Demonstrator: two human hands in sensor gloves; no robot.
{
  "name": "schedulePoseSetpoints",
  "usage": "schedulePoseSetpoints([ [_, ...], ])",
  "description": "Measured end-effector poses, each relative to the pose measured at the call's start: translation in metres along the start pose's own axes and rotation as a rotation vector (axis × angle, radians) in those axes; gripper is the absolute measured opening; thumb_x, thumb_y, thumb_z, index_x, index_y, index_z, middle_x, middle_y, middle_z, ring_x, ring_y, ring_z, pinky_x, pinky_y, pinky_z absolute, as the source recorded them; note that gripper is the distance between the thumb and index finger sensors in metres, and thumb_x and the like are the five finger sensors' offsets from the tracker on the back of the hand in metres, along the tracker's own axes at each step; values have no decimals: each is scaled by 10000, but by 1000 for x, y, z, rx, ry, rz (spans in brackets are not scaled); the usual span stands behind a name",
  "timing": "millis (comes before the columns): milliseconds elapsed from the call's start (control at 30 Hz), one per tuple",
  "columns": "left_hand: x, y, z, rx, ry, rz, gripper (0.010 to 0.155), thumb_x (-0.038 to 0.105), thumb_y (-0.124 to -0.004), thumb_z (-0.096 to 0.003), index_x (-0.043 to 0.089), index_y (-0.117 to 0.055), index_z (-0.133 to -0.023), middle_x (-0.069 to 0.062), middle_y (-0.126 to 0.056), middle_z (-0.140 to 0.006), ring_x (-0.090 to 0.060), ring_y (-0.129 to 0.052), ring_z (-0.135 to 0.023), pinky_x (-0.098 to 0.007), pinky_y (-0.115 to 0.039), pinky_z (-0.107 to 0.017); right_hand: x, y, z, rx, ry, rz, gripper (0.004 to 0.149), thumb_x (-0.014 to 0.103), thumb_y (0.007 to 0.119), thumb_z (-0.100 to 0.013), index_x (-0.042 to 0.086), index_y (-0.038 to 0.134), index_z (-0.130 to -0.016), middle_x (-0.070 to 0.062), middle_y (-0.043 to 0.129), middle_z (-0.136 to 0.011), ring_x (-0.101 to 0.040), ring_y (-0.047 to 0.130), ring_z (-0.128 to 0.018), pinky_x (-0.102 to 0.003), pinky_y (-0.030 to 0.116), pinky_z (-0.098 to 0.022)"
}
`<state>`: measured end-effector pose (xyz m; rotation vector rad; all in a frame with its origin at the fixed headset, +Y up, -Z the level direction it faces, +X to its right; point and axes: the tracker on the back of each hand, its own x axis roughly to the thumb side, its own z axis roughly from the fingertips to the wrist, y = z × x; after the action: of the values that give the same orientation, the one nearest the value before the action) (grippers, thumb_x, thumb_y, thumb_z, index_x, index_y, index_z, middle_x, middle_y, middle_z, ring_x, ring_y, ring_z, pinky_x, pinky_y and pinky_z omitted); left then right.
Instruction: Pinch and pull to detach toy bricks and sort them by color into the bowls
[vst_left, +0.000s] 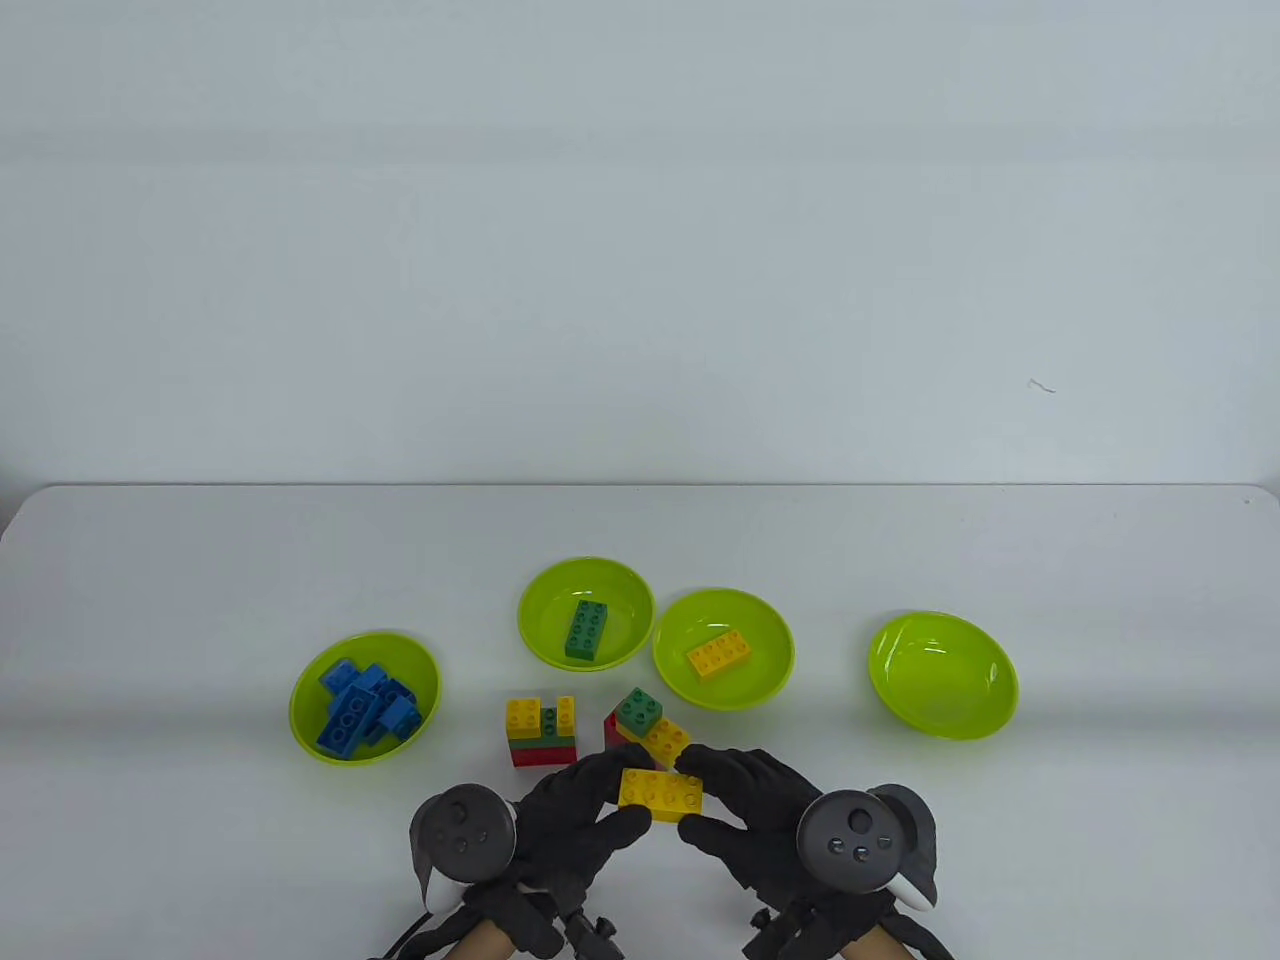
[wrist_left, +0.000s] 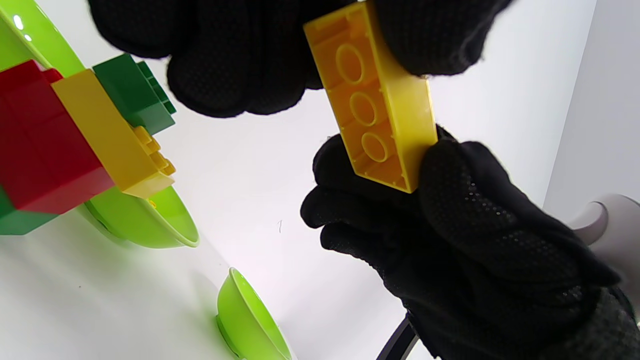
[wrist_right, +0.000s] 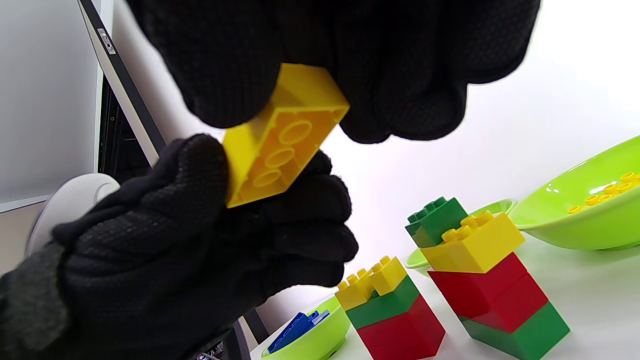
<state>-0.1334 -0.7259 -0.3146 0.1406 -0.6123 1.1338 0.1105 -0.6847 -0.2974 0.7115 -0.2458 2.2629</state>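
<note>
Both hands hold one loose yellow brick (vst_left: 660, 793) above the table's near edge, its hollow underside (wrist_left: 372, 115) (wrist_right: 280, 150) facing the wrist cameras. My left hand (vst_left: 618, 792) pinches its left end and my right hand (vst_left: 700, 797) its right end. Just behind stand two stacks: a left stack (vst_left: 541, 732) of yellow and green on red, and a right stack (vst_left: 640, 722) (wrist_right: 487, 280) with green and yellow on red. A bowl (vst_left: 300, 720) holds several blue bricks, a bowl (vst_left: 630, 600) one green brick, a bowl (vst_left: 765, 675) one yellow brick.
A fourth green bowl (vst_left: 943, 675) sits at the right with nothing in it. The table's far edge (vst_left: 640, 487) runs behind the bowls, against a plain white wall.
</note>
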Motion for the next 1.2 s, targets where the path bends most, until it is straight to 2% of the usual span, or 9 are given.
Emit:
schedulePoseSetpoints([
  [167, 3, 3, -2, -9, -11, -28, 671, 433, -728, -483, -13, -659, -980, -288, -798, -890, -426, -843, -772, -603, -632, -623, 1, -1, -2, -25, 4, -4, 579, 332, 813, -465, 60, 722, -968, -205, 859, -878, -384, 890, -734, -546, 671, -635],
  [367, 14, 34, -8, -43, -2, -292, 793, 509, -705, -511, -34, -524, -1061, -356, -643, -1007, -527, -714, -875, -677, -535, -648, -7, -19, -19, -99, 45, 86, 581, 340, 821, -468, 64, 721, -969, -200, 857, -881, -383, 885, -738, -545, 664, -640],
  [500, 14, 56, -8, -92, 34, -540, 860, 548, -710, -509, -11, -450, -1108, -371, -552, -1080, -574, -621, -967, -736, -468, -659, -33, -23, -39, -127, 156, 261, 581, 366, 826, -471, 66, 732, -960, -196, 869, -864, -374, 895, -723, -539, 673, -634],
  [667, 8, 67, -7, -176, 113, -751, 926, 598, -694, -506, 27, -343, -1145, -374, -417, -1143, -608, -496, -1041, -788, -386, -662, -67, -16, -59, -86, 325, 381, 583, 376, 827, -475, 61, 737, -957, -198, 873, -855, -374, 896, -714, -539, 673, -630],
  [1000, -2, 63, -7, -298, 192, -882, 968, 631, -689, -495, 82, -251, -1161, -357, -286, -1177, -618, -382, -1082, -821, -317, -657, -97, 7, -83, 51, 541, 576, 579, 377, 829, -478, 58, 745, -954, -206, 879, -849, -382, 898, -708, -546, 673, -625],
  [1200, -2, 63, -6, -301, 193, -878, 967, 628, -694, -493, 79, -260, -1160, -359, -288, -1176, -618, -383, -1081, -821, -318, -657, -94, 3, -80, 20, 523, 524, 612, 378, 818, -482, 54, 706, -989, -222, 835, -914, -424, 867, -763, -569, 650, -633],
])
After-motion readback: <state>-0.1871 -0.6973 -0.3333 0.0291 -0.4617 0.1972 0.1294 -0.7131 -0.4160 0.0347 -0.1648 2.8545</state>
